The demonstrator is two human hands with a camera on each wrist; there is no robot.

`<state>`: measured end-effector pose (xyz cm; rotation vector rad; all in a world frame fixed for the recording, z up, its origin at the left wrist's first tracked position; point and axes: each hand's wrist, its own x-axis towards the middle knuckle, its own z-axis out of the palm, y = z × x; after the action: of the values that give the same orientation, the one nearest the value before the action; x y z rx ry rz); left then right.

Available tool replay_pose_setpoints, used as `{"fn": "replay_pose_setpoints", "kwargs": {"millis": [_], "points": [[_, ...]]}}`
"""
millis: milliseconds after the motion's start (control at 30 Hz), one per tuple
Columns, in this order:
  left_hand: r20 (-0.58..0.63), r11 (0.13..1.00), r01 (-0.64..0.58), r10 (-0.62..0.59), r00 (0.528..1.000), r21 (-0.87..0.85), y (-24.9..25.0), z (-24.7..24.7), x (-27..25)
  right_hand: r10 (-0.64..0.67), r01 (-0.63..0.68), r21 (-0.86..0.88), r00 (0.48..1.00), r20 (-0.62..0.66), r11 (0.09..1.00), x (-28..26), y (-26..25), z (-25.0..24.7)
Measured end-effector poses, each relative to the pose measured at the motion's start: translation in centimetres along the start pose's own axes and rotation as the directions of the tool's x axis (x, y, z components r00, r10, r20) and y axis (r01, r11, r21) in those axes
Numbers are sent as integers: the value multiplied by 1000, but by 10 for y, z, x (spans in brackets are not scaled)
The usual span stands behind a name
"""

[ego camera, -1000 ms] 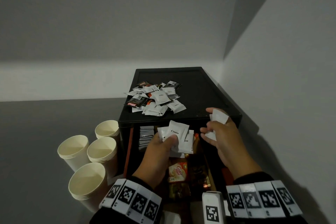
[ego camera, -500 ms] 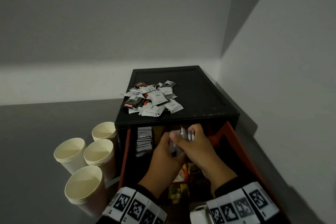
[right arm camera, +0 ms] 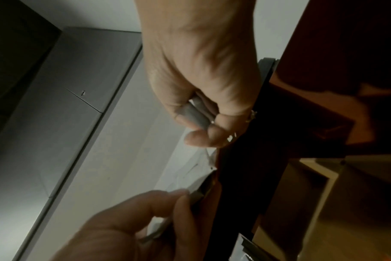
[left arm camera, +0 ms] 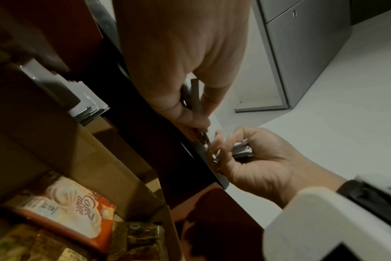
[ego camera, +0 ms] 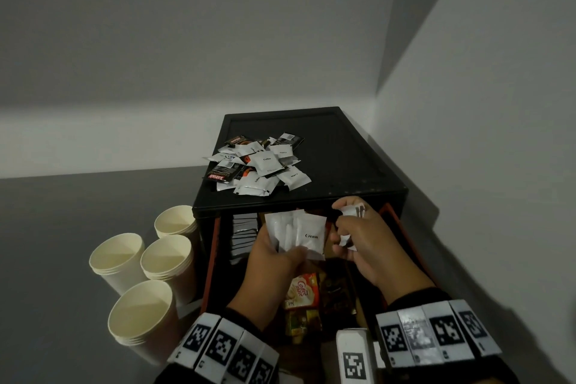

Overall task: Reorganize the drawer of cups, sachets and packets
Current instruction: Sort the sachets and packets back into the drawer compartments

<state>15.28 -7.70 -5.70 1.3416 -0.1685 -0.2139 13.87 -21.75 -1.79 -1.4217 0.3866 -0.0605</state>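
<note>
Paper cups [ego camera: 141, 262] flank the drawer [ego camera: 215, 256]; both hands [ego camera: 274, 256] [ego camera: 358, 243] clutch white sachets [ego camera: 299, 235].

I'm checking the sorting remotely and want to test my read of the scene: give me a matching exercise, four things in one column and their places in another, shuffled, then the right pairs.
Things:
1. pile of sachets
2. paper cup stacks
3. Cream sachets
4. Coffee mate packet

Places:
A. fanned in the left hand, above the open drawer
B. lying inside the drawer, below the hands
C. on top of the black cabinet
D. standing on the grey surface left of the cabinet

Pairs: 1-C, 2-D, 3-A, 4-B. The right hand grips a few more white sachets.
</note>
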Motion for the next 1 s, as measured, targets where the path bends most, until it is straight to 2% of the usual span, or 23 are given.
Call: {"fn": "replay_pose_setpoints", "kwargs": {"millis": [167,267,400,567,700,833,1000], "points": [[12,999,27,-27,1000,-31,0,-1,-1,-129,129,-174,992,9,976,0,3,-3],[40,1000,12,-11,999,-13,1,-2,-2,-94,104,-221,994,58,970,-1,6,-1],[54,1000,-10,11,998,-8,1,-3,-3,-89,102,-317,994,57,943,-1,9,5],[72,998,-12,17,997,-64,4,1,-5,-82,87,-154,996,38,984,1,9,2],[24,976,64,-61,998,-210,6,1,0,-119,116,-61,991,-60,991,5,5,-5],[11,983,48,-47,999,-179,4,-2,2,-180,180,-14,971,-155,984,8,3,-9],[29,992,27,-24,999,-121,2,-3,1,-303,304,6,950,-75,953,3,3,-8]]}}
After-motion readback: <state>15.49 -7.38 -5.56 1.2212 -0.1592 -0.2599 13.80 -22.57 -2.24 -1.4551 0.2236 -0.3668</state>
